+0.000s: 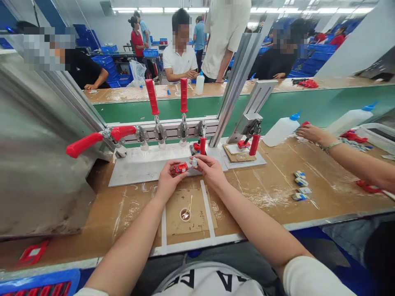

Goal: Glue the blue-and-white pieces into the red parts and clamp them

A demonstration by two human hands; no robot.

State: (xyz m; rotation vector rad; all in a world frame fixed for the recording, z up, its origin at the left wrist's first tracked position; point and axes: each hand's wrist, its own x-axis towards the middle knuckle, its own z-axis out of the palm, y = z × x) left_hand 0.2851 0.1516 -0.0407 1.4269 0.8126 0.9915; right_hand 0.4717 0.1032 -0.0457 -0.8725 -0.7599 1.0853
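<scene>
My left hand [169, 179] is closed on a small red and grey part [180, 167], held above the front edge of the metal base plate. Close beside it on the right, my right hand [211, 169] pinches a small whitish block [194, 163]. The two pieces are near each other, with a narrow gap between them. Below the hands, a small round cup [185, 214] with a stick leaning in it stands on a stained cardboard sheet [175, 227].
Red-handled toggle clamps [184, 95] stand behind my hands, with another clamp [254, 144] to the right. Small blocks [300, 182] lie on the right of the bench, near a white bottle [280, 130]. Another person's arm [354, 162] reaches in there. A blue crate [40, 279] sits at lower left.
</scene>
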